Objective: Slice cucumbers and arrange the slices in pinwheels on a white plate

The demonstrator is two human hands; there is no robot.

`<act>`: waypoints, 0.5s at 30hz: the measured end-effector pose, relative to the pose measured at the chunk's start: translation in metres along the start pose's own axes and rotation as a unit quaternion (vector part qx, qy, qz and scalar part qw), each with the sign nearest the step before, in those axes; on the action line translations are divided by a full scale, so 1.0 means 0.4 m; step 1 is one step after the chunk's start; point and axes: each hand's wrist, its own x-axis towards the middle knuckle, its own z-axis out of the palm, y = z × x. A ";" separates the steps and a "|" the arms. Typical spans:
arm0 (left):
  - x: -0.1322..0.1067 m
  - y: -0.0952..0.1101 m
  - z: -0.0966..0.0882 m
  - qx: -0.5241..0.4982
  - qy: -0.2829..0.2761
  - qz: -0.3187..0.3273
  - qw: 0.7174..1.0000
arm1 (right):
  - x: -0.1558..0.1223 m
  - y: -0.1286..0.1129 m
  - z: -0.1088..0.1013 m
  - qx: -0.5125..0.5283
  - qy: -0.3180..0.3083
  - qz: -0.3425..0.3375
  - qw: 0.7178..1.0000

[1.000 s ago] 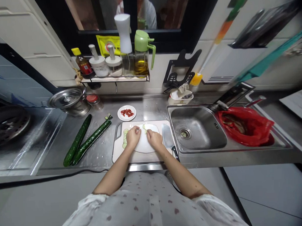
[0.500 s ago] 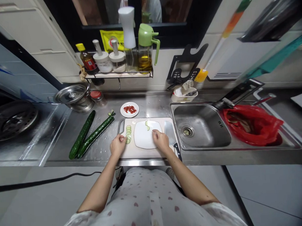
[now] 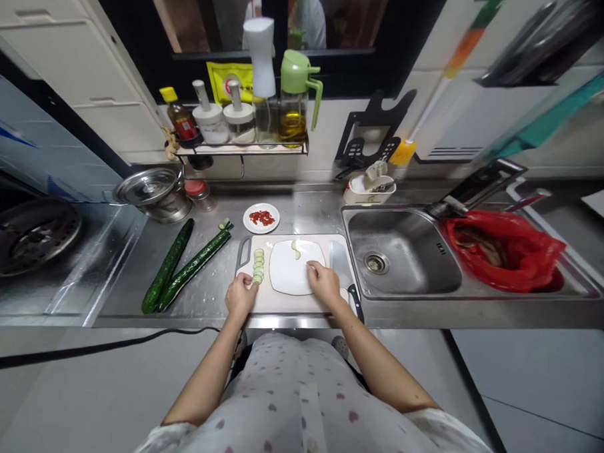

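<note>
My left hand [image 3: 241, 297] is at the near end of a row of overlapping cucumber slices [image 3: 258, 260], thumb and fingers a little apart beside the nearest slice. The row lies on the left part of a pale cutting board [image 3: 263, 304]. On the board sits a white plate [image 3: 289, 275] with a few cucumber slices [image 3: 296, 249] near its far edge. My right hand [image 3: 324, 283] rests over the plate's right edge, its fingers curled together; what they hold is hidden. A knife [image 3: 355, 303] with a black handle lies along the board's right side.
Two whole-looking cucumbers [image 3: 176, 265] lie left of the board. Behind it stands a small plate of chopped red pieces [image 3: 261, 218]. A sink [image 3: 408, 248] and a red plastic bag [image 3: 508, 251] are right. A lidded pot [image 3: 155, 196] stands back left, under a condiment shelf [image 3: 243, 149].
My left hand has drawn slightly back from the row of slices, and its fingers have parted. My right hand stays over the plate's edge. The view has shifted slightly.
</note>
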 end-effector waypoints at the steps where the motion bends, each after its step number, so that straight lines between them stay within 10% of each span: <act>1: -0.002 -0.001 0.001 0.000 0.004 -0.003 1.000 | -0.001 0.000 0.000 0.000 -0.002 0.002 1.000; 15: -0.017 0.013 0.006 -0.058 0.028 -0.013 0.998 | -0.018 -0.002 -0.011 0.008 -0.003 -0.005 1.000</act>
